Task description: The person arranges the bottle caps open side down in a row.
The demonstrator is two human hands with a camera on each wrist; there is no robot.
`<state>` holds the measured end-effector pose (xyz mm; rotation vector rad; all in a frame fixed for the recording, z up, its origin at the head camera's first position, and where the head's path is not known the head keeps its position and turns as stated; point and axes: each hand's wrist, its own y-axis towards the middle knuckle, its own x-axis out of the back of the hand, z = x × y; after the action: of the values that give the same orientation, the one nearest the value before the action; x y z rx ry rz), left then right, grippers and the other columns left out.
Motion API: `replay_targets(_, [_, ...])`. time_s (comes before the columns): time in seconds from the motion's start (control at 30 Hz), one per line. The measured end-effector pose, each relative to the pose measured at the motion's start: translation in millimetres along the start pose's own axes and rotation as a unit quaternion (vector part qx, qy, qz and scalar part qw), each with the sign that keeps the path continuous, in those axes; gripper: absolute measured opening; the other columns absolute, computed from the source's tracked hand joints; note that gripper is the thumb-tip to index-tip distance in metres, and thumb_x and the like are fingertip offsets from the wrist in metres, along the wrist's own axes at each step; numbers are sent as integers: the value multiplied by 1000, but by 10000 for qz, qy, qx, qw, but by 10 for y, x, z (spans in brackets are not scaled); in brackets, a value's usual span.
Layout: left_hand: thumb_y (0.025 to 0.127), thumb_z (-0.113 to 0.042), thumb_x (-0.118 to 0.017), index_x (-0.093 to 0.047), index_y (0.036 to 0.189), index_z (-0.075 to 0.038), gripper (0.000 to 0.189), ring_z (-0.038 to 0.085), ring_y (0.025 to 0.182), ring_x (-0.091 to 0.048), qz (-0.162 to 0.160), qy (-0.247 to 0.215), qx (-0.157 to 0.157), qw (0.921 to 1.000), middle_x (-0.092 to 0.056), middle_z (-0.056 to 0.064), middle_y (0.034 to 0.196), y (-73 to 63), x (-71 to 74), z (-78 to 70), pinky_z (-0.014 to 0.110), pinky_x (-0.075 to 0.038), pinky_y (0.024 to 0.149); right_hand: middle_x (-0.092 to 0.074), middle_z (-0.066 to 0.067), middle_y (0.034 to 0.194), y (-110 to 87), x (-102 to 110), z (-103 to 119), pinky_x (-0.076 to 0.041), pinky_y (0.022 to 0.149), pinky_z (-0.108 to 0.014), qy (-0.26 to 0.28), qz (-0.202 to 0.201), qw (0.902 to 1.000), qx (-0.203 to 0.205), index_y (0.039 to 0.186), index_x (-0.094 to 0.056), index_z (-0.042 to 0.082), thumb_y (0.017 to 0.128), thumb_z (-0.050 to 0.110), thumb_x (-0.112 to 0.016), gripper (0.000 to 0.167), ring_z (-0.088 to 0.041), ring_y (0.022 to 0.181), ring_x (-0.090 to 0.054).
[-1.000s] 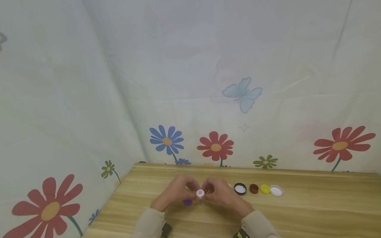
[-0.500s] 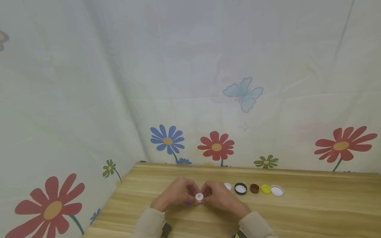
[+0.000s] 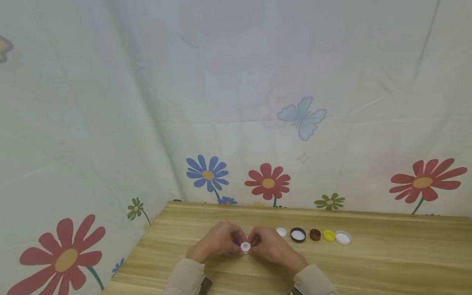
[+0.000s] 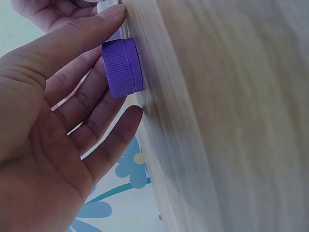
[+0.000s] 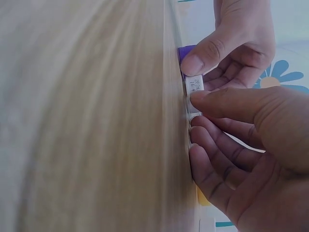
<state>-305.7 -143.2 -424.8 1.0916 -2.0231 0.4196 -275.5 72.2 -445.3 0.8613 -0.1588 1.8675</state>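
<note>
A small white round cap [image 3: 245,246], with a printed square code on its top, sits between my two hands close over the table. My left hand [image 3: 220,241] pinches it from the left with thumb and fingers. From the other side my right hand [image 3: 272,246] pinches the same cap, its thumb on the printed side wall in the right wrist view. A ribbed purple bottle cap [image 4: 123,67] stands on the table right beside the white one, under my left thumb and in front of the left fingers. In the head view the left fingers partly hide it.
A row of caps runs to the right of my hands: a white cap [image 3: 281,232], a black lid [image 3: 292,237] with a white inside, a brown cap [image 3: 315,234], a yellow cap [image 3: 329,235] and a clear-rimmed white lid [image 3: 343,237]. A flowered cloth hangs behind the wooden table [image 3: 387,254].
Both hands have moved slightly toward me and left with the white cap, bringing it beside the purple cap. The white cap in the row, mostly hidden before, now shows.
</note>
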Motion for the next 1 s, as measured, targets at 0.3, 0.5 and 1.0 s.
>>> replay_targets(0.3, [77,-1,-92,-80,90,-14,22,11,81,-69,62,-43,34,10000,-75,-8,85,-5,-3,3,26,-57,75,-69,-3,89,-3,2,6,-54,73,-28,-50,-6,10000,65,95,-71,5,86,1,-83,16,-15,81,-63])
replay_targets(0.5, [76,0,-92,-81,91,-13,23,12,82,-70,93,-47,58,9999,-75,-8,85,-13,7,2,26,-57,75,-69,-2,88,0,-2,-6,-54,73,-27,-95,-41,9999,125,94,-71,5,86,0,-83,16,-14,80,-62])
replay_targets(1.0, [75,-5,-94,-81,90,-15,22,9,80,-68,92,20,-30,10000,-75,-9,84,-23,9,2,27,-55,79,-69,1,87,7,7,-16,-53,75,-28,-211,74,9996,157,94,-72,9,83,1,-83,18,-9,80,-61])
